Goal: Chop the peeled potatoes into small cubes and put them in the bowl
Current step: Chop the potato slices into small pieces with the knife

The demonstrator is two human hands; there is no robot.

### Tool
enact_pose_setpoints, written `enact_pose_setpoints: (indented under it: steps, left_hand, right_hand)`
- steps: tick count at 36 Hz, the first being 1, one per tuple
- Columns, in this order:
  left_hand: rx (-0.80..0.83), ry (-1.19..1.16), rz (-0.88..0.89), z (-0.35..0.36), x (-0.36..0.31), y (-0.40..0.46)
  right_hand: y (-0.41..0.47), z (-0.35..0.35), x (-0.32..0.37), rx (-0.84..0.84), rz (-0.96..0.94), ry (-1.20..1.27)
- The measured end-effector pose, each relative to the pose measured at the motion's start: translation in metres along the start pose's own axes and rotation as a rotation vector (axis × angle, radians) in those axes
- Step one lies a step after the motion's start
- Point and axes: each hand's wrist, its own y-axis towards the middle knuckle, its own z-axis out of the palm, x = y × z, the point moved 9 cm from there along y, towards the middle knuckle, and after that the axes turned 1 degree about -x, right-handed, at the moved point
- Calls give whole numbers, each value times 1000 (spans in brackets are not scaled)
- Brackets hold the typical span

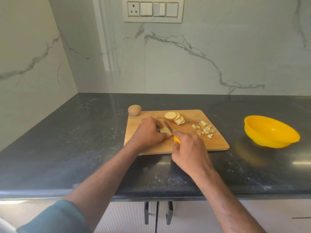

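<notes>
A wooden cutting board lies on the dark counter. My left hand holds a potato piece down on the board with curled fingers. My right hand grips a knife by its yellow handle; the blade rests against the piece's right side. A fan of round potato slices lies at the board's back. Several small cubes sit in a heap on its right part. A whole potato stands off the board's back left corner. The yellow bowl stands to the right.
The black stone counter runs to a marble wall behind and on the left. A switch panel hangs on the wall. The counter's front edge runs above cabinet doors with dark handles.
</notes>
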Motion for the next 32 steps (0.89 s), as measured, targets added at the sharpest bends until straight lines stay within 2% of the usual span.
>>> enact_pose_setpoints:
  steps: [21, 25, 32]
  left_hand:
    - [-16, -38, -39, 3, 2, -2]
    - [-26, -34, -51, 1, 1, -3]
    - [-33, -18, -25, -2, -2, -7]
  right_hand:
    - [-12, 0, 15, 137, 11, -79]
    - [-21, -3, 12, 96, 14, -100]
    - [-27, -20, -8, -4, 129, -119]
